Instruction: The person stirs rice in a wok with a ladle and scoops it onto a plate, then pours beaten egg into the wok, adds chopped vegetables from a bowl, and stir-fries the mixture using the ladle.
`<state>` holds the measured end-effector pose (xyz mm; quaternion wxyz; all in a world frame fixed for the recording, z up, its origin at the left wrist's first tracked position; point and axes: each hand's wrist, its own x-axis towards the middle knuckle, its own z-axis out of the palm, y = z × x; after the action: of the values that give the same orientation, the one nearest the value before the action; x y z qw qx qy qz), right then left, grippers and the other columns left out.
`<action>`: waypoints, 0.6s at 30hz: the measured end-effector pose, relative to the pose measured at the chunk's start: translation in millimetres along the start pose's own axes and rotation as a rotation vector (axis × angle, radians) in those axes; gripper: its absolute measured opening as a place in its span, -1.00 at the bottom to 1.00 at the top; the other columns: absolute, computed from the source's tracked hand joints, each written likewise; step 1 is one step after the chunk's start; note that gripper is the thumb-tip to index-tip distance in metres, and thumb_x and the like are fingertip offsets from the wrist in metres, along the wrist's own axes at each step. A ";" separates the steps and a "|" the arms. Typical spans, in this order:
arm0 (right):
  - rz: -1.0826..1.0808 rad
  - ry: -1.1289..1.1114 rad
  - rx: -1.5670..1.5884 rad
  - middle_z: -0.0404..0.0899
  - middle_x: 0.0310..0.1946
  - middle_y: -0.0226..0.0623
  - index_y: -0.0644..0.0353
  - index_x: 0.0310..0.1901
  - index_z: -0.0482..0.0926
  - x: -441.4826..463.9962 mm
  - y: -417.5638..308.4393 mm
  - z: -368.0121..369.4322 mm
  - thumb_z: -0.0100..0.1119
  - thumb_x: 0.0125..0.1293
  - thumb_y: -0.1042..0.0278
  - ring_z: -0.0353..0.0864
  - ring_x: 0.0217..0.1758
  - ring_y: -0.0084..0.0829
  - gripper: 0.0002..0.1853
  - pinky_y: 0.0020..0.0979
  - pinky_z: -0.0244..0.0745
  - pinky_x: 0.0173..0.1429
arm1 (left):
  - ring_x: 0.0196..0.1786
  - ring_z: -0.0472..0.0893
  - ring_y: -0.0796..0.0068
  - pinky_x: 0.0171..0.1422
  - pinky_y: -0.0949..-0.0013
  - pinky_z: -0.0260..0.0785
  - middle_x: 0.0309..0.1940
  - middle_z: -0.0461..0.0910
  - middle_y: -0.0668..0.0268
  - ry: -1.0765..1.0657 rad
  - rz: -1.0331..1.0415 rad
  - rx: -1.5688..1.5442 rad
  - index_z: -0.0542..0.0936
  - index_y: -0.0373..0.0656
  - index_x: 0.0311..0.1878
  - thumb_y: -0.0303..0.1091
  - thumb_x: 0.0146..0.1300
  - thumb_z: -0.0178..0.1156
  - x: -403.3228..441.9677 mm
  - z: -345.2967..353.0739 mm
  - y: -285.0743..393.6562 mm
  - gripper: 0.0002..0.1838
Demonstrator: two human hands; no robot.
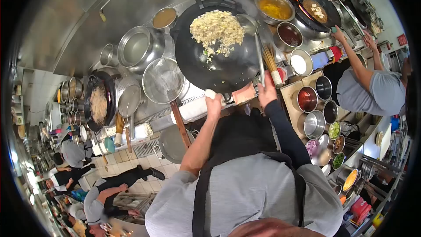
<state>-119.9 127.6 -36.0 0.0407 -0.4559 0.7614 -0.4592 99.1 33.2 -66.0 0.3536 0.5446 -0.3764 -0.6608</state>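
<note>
Well left of the wok (206, 72): side wok (112, 92), food (98, 105) in it. Pot (154, 50) sits nearer; strainer (163, 79) just beside the wok's near-left rim, so that flank is tight. Left hand (213, 105): fingers curled round white cloth (211, 93) at the wok's near rim; can't tell if it also has the rim. Rice (217, 28) piled in the wok's far half, scraps trailing nearer. Widest gap inside: rice to near rim, dark metal showing. Ladle (248, 24) bowl at the wok's right, by the rice; contact unclear. Right hand (267, 92), outside the wok's near-right rim: wrapped round the ladle's handle. Brush (271, 61) just right of the wok, beside that handle; sauce pot (277, 42) past it. Right side tight too: 2 obstacles.
</note>
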 end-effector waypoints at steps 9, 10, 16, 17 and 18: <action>1.558 -0.508 1.798 0.32 -0.43 -0.49 0.16 0.06 0.41 -6.6 -93.1 -81.0 0.07 0.60 0.26 0.23 -0.60 -0.77 -0.81 -0.66 0.17 -0.61 | -0.55 0.56 0.29 -0.68 0.48 0.18 -0.43 0.55 0.10 -0.179 -0.567 -0.309 0.44 -0.31 -0.19 -0.44 0.25 0.13 -40.2 -29.7 42.3 -0.85; 1.598 -0.502 1.848 0.32 -0.43 -0.48 0.20 0.18 0.45 -21.9 -101.0 -96.2 0.00 0.63 0.25 0.25 -0.60 -0.76 -0.74 -0.67 0.22 -0.63 | -0.51 0.54 0.28 -0.66 0.50 0.15 -0.40 0.53 0.10 -0.210 -0.620 -0.380 0.44 -0.29 -0.18 -0.46 0.26 0.12 -45.5 -36.7 40.6 -0.87; 1.414 -0.426 1.726 0.26 -0.43 -0.53 0.13 0.26 0.44 -130.8 -134.9 -161.9 -0.02 0.64 0.27 0.18 -0.60 -0.81 -0.72 -0.71 0.11 -0.67 | -0.52 0.53 0.31 -0.64 0.50 0.18 -0.40 0.51 0.16 -0.267 -0.417 -0.215 0.45 -0.27 -0.17 -0.46 0.25 0.16 -108.6 -48.9 62.4 -0.86; 1.367 -0.404 1.700 0.24 -0.44 -0.53 0.13 0.28 0.44 -152.7 -140.9 -172.2 -0.03 0.64 0.28 0.17 -0.60 -0.82 -0.71 -0.71 0.10 -0.66 | -0.53 0.54 0.31 -0.65 0.49 0.18 -0.40 0.52 0.16 -0.271 -0.381 -0.144 0.45 -0.28 -0.16 -0.47 0.24 0.16 -126.3 -50.7 65.0 -0.85; 1.355 -0.389 1.683 0.23 -0.44 -0.55 0.12 0.33 0.42 -172.3 -146.7 -183.1 -0.03 0.65 0.29 0.14 -0.60 -0.83 -0.68 -0.71 0.07 -0.66 | -0.56 0.54 0.32 -0.65 0.49 0.19 -0.40 0.52 0.16 -0.292 -0.356 -0.077 0.45 -0.29 -0.12 -0.47 0.22 0.16 -138.8 -55.4 61.8 -0.81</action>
<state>-11.4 351.0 115.8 0.7019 0.1661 0.2778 -0.6345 179.0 119.9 44.6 0.1937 0.4871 -0.2963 -0.7984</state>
